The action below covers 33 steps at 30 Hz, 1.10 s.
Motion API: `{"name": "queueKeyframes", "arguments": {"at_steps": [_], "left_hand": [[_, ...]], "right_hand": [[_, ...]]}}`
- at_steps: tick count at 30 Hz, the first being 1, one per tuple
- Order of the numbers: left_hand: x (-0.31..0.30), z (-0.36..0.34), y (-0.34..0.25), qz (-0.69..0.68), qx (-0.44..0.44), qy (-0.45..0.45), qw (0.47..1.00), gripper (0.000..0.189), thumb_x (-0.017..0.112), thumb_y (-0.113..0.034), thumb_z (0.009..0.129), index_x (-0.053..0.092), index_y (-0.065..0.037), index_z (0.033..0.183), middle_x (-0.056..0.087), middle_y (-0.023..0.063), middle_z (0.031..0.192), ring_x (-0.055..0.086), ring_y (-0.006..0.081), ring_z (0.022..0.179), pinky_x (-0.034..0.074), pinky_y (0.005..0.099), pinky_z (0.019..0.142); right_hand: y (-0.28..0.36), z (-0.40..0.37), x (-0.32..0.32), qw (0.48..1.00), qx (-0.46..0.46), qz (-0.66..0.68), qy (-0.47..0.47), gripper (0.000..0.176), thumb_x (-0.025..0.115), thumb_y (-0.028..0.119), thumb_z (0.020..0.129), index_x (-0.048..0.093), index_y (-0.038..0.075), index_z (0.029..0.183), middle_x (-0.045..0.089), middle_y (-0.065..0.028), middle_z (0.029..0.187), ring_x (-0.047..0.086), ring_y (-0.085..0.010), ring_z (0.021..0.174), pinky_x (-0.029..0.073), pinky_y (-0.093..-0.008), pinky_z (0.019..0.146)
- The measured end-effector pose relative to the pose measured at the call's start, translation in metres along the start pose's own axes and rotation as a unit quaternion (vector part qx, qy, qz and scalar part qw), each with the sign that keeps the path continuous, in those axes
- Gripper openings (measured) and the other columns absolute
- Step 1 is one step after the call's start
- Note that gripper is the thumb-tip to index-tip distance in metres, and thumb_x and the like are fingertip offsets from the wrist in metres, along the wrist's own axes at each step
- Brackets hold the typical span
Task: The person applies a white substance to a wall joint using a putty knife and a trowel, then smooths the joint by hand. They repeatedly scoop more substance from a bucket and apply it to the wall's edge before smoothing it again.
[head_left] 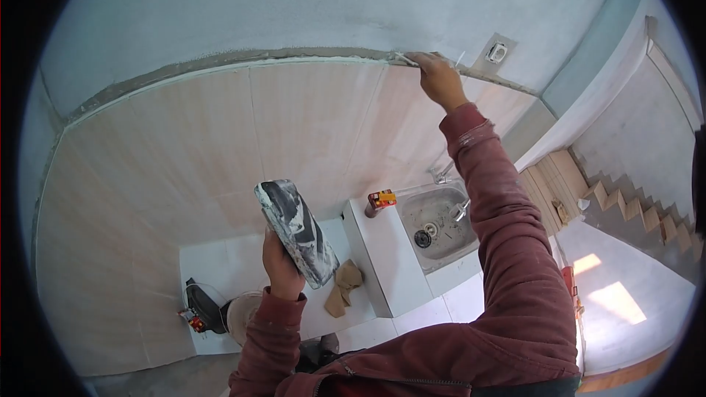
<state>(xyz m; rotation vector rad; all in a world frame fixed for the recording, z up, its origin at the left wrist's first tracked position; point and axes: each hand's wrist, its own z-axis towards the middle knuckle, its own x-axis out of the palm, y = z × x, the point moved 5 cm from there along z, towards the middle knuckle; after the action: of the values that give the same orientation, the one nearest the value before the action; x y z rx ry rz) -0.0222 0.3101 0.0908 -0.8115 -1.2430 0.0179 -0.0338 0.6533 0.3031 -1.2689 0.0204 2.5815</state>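
Note:
My left hand [282,263] grips a long dark block-shaped holder [298,231], smeared with white plaster, tilted in front of my body. Whether it is a float or a mud pan I cannot make out. My right arm reaches up to the wall, and my right hand [443,82] is closed at the top edge of the pinkish wall tiles [309,117]. A small pale tip [403,58] shows at its fingers, but most of what it holds is hidden. Along that edge runs a grey strip of filler [294,54], below the pale painted wall [243,7].
A metal sink [445,239] with a tap is set in the white counter [382,257]. A red-and-yellow package [381,199] stands beside it. A wall socket [498,51] is right of my hand. Lower down are brown cardboard [344,288], a bucket [243,314] and wooden stairs [625,206].

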Motion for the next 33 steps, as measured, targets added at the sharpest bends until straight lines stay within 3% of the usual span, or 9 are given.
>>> {"name": "queueKeyframes", "arguments": {"at_steps": [2,10,16,19,24,26,28,30,33], "left_hand": [[-0.002,0.000,-0.001,-0.001,0.004,-0.005,1.000,0.031,0.030,-0.026,0.094,0.046,-0.005,0.110,0.056,0.0058,0.096,0.057,0.0139,0.085,0.048,0.0288,0.074],[-0.017,-0.005,0.005,-0.030,-0.026,-0.011,0.999,0.032,0.030,-0.027,0.094,0.046,-0.006,0.113,0.056,0.0060,0.097,0.058,0.0148,0.085,0.048,0.0298,0.075],[-0.022,-0.018,0.000,-0.008,-0.049,-0.026,0.998,0.032,0.031,-0.028,0.094,0.047,-0.007,0.112,0.057,0.0061,0.096,0.058,0.0159,0.084,0.049,0.0306,0.074],[-0.010,-0.012,-0.005,-0.036,-0.049,-0.043,0.997,0.032,0.031,-0.029,0.094,0.047,-0.007,0.111,0.058,0.0062,0.095,0.059,0.0166,0.084,0.049,0.0307,0.074],[-0.016,-0.014,-0.005,-0.045,-0.064,-0.021,0.997,0.032,0.031,-0.028,0.094,0.048,-0.007,0.110,0.058,0.0063,0.094,0.059,0.0173,0.083,0.050,0.0316,0.072],[-0.014,-0.015,-0.004,-0.054,-0.064,-0.046,0.995,0.031,0.031,-0.028,0.094,0.048,-0.007,0.110,0.058,0.0063,0.095,0.059,0.0171,0.083,0.050,0.0315,0.072],[-0.019,-0.015,-0.006,-0.043,-0.051,-0.039,0.997,0.031,0.031,-0.027,0.094,0.048,-0.007,0.110,0.058,0.0062,0.096,0.059,0.0168,0.083,0.050,0.0311,0.072],[-0.021,-0.017,-0.004,-0.033,-0.046,-0.031,0.998,0.031,0.031,-0.027,0.094,0.048,-0.007,0.110,0.058,0.0061,0.096,0.059,0.0164,0.083,0.050,0.0307,0.073],[-0.024,-0.014,-0.004,-0.047,-0.051,-0.040,0.997,0.031,0.032,-0.026,0.094,0.048,-0.006,0.111,0.058,0.0057,0.096,0.059,0.0157,0.083,0.050,0.0298,0.073]], "right_hand": [[0.013,-0.004,0.010,0.991,-0.077,-0.036,-0.106,0.037,0.045,-0.001,0.077,0.058,0.014,0.108,0.061,-0.0100,0.102,0.055,-0.0294,0.096,0.043,-0.0410,0.082],[0.014,-0.012,0.029,0.985,-0.081,-0.081,-0.133,0.042,0.047,-0.003,0.074,0.056,0.014,0.111,0.057,-0.0045,0.111,0.053,-0.0256,0.102,0.040,-0.0413,0.088],[0.010,-0.015,0.014,0.993,-0.074,-0.063,-0.073,0.043,0.042,-0.004,0.076,0.055,0.013,0.113,0.058,-0.0084,0.111,0.052,-0.0305,0.102,0.042,-0.0428,0.085],[-0.012,-0.003,0.015,0.995,-0.022,0.003,0.097,0.045,0.042,-0.004,0.075,0.055,0.015,0.114,0.055,-0.0061,0.117,0.050,-0.0317,0.108,0.038,-0.0456,0.091],[0.006,0.000,0.025,0.995,-0.034,-0.043,-0.079,0.040,0.041,-0.002,0.077,0.058,0.014,0.109,0.060,-0.0090,0.107,0.050,-0.0343,0.107,0.038,-0.0437,0.091],[0.004,-0.001,0.027,0.994,-0.040,-0.086,-0.045,0.038,0.042,-0.001,0.078,0.059,0.014,0.109,0.060,-0.0097,0.107,0.051,-0.0330,0.106,0.038,-0.0440,0.089],[-0.004,0.007,0.016,0.994,0.016,-0.012,0.108,0.040,0.042,0.000,0.078,0.057,0.016,0.111,0.057,-0.0088,0.113,0.050,-0.0326,0.107,0.038,-0.0450,0.088],[-0.006,0.007,0.017,0.994,0.032,0.035,0.098,0.040,0.042,0.000,0.078,0.056,0.015,0.112,0.056,-0.0089,0.114,0.050,-0.0318,0.106,0.039,-0.0455,0.086],[0.012,0.002,0.046,0.990,-0.041,-0.079,-0.106,0.046,0.041,-0.004,0.077,0.054,0.015,0.117,0.053,-0.0097,0.117,0.048,-0.0301,0.108,0.037,-0.0432,0.090]]}}
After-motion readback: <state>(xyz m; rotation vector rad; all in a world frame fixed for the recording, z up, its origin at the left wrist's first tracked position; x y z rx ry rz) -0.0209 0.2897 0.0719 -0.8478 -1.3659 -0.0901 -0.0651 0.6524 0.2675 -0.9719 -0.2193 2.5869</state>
